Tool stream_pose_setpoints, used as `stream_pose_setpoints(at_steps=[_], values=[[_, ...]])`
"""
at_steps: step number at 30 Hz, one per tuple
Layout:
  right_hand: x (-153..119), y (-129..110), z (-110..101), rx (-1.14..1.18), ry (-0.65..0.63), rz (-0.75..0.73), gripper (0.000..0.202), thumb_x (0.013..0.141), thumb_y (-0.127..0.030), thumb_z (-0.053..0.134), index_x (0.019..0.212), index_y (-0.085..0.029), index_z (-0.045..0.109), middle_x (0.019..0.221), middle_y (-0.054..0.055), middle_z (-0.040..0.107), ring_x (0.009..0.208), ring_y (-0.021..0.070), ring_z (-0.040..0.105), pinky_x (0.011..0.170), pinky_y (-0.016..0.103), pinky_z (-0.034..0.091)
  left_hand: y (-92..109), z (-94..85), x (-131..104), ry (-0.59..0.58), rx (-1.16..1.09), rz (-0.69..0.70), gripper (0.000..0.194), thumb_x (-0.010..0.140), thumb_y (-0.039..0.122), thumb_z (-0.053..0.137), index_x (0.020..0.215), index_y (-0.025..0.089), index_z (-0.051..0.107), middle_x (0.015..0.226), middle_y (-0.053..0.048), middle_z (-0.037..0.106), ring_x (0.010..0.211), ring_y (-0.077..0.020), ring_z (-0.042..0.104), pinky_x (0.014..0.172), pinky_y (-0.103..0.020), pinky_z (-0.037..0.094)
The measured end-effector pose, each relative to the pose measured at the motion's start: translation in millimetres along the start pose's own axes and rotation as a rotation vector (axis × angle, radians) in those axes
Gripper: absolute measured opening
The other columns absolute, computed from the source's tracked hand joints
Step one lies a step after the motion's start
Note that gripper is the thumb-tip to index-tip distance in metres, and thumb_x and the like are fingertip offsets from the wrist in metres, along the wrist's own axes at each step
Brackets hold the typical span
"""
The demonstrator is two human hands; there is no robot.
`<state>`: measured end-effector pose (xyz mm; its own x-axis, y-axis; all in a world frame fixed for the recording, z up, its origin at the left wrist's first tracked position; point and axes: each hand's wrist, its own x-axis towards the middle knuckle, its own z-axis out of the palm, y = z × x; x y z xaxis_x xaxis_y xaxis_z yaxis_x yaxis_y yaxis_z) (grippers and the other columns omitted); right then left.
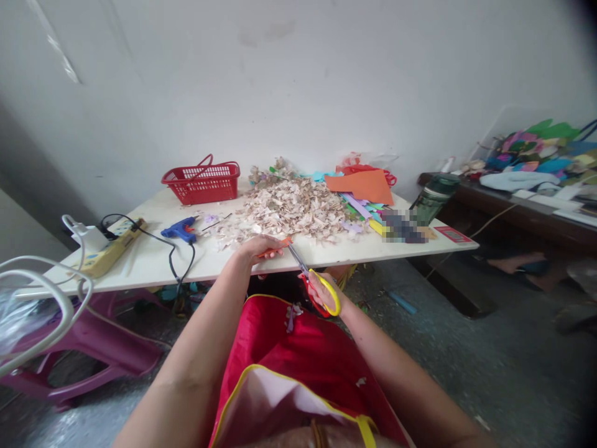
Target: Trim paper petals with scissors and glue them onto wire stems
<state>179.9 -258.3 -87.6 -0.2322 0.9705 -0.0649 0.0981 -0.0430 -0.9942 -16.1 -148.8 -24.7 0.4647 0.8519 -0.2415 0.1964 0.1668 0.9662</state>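
My left hand (262, 247) is closed on a small orange piece (275, 251), paper or foam by its look, just over the table's front edge. Scissors (306, 269) with one red and one yellow handle are gripped in my right hand (321, 291). Their blades point up and left, with the tips at the right end of the orange piece; whether the blades touch it I cannot tell. Beyond my hands lies a wide heap of pale, thin flakes (293, 208). A larger orange sheet (361, 186) rests at the heap's right side.
On the white table (224, 261) stand a red basket (203, 183), a blue glue gun (181, 230) with a black cord and a power strip (112, 249). At right are coloured strips (359, 206) and a green bottle (435, 198). A purple stool (102, 342) stands lower left.
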Motion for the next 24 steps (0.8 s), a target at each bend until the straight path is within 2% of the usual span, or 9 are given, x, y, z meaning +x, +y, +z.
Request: stream_pose_setpoints(at_steps=[9, 16, 24], values=[[2.2, 3.8, 1.3, -0.005, 0.009, -0.003, 0.043, 0.082, -0.048, 0.042, 0.097, -0.011, 0.059, 0.043, -0.004, 0.04, 0.035, 0.0051, 0.036, 0.034, 0.015, 0.027, -2.2, -1.8, 1.3, -0.014, -0.008, 0.01, 0.028, 0.055, 0.036, 0.071, 0.056, 0.011, 0.058, 0.049, 0.001, 0.051, 0.038, -0.0028, 0.031, 0.036, -0.019, 0.016], [1.3, 4.9, -0.4, -0.012, -0.004, 0.0, 0.046, 0.081, -0.05, 0.042, 0.102, -0.011, 0.056, 0.048, -0.004, 0.042, 0.036, 0.0047, 0.037, 0.035, 0.015, 0.026, -3.6, -3.3, 1.5, -0.022, -0.044, 0.009, 0.027, 0.055, 0.034, 0.072, 0.058, 0.011, 0.059, 0.051, 0.001, 0.051, 0.037, -0.002, 0.03, 0.036, -0.019, 0.015], [-3.0, 1.8, 0.5, 0.001, -0.026, -0.007, 0.05, 0.081, -0.052, 0.038, 0.104, -0.011, 0.055, 0.05, -0.005, 0.043, 0.034, 0.0037, 0.034, 0.036, 0.016, 0.03, -2.3, -1.5, 0.4, -0.002, -0.029, 0.004, 0.027, 0.055, 0.035, 0.072, 0.056, 0.011, 0.058, 0.043, 0.003, 0.047, 0.036, -0.0025, 0.03, 0.036, -0.019, 0.016]])
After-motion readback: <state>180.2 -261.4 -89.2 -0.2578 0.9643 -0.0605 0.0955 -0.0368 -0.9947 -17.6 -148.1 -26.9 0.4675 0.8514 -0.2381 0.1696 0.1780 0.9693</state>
